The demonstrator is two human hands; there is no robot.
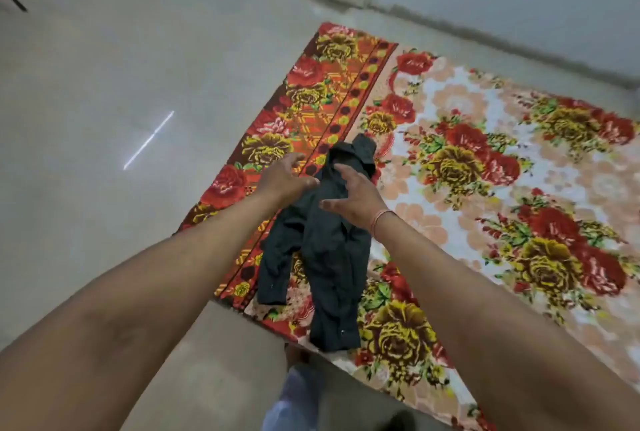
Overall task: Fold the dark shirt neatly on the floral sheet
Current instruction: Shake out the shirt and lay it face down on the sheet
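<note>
Barely begun: shirt lies bunched

Nearest, the crumpled dark cotton shirt lies unfolded on the red-and-yellow floral sheet, near its corner. Just beyond, the left hand and right hand hover spread wide, gripping nothing. Every fold remains.

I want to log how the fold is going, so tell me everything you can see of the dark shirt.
The dark shirt is black or very dark cloth, bunched into a long, wrinkled strip, not flat. It lies on the floral sheet near its red border. Two sleeve-like ends point toward the camera. The left hand and right hand are spread open over its upper part; contact is unclear.
</note>
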